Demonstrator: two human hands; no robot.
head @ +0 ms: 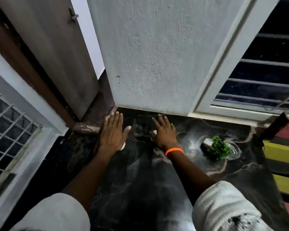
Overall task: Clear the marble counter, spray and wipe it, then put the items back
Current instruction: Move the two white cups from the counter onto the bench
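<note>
You're mid-wipe, I'd judge. Left hand (113, 135) and right hand (163, 132) both spread flat, each pressing a white wad on the marble counter (140, 180), frame centre. Plant (219, 148) sits centre-right, uncleared: move it next, then wipe beneath.

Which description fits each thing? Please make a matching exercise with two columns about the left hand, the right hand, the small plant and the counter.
1. left hand
2. right hand
3. small plant
4. counter

a. black with pale veins
b. green, to the right of both hands
c. orange band at its wrist
d. spread flat near the counter's left edge

Pairs: 1-d, 2-c, 3-b, 4-a
</note>
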